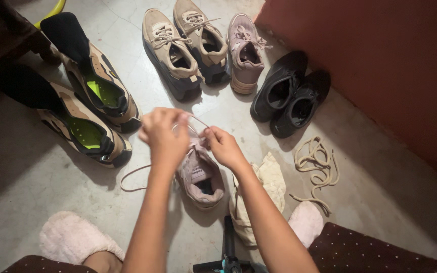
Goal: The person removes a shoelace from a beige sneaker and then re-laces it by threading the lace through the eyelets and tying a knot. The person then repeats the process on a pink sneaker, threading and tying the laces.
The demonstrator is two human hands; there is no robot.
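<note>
Pinkish sneaker [200,174] lying mid-floor, both hands pinching its lace [132,178]: left hand [164,134], right hand [222,145]. Crowding beyond the sneaker: tan pair [185,45], matching pink shoe [245,53], black pair [290,93]. Lying right of it: cream cloth [269,182], loose laces [317,164].

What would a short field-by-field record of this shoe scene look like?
Left hand: pinching a lace above the pale pink sneaker
Right hand: pinching the same lace, close beside the left
Loose lace end: trails on the floor to the left
Other shoes: tan pair, single pink sneaker, black pair, green-lined pair
Nearby: cream cloth, spare beige laces
Feet: fluffy pink slippers
Floor: pale, speckled
</note>
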